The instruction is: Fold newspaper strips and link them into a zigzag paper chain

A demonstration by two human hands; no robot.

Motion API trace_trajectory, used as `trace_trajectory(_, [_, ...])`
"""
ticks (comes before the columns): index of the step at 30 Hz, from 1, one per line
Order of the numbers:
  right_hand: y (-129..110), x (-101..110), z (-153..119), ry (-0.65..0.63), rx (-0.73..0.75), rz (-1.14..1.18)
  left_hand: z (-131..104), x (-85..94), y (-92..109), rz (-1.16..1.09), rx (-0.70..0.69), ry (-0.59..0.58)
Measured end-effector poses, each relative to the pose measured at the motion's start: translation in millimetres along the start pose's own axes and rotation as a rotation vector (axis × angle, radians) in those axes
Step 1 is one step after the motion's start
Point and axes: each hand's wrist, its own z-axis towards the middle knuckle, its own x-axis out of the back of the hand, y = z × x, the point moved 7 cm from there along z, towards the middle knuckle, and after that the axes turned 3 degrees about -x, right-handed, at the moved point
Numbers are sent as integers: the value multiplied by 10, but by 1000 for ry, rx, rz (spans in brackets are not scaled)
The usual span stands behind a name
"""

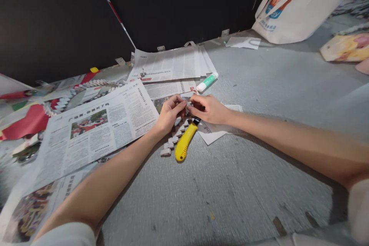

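My left hand and my right hand meet fingertip to fingertip. Between them is a small whitish piece of paper, pinched by both hands and mostly covered by the fingers. Just below lies a zigzag chain of folded newspaper strips, its upper end hidden under my hands. Beside the chain, a yellow utility knife rests on the grey surface, its dark tip end under my right hand. A white sheet of paper lies beneath my right wrist. Beyond my hands is a green and white glue stick.
Newspaper sheets spread across the left, with another stack at the back. A longer folded-paper chain and red paper lie far left. Black panels rise behind. A white tote bag stands back right.
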Motion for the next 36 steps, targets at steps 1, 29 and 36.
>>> trace_trajectory(1, [-3,-2,-3,-4,6,6,1,1,-9,-4,1,-5])
trace_trajectory(29, [45,-9,17,-22,-29,-103,16,-53,84,212,-42,-35])
trace_trajectory(36, [23,-59,17,-45,69,-219,2,-71,98,267,-45,-71])
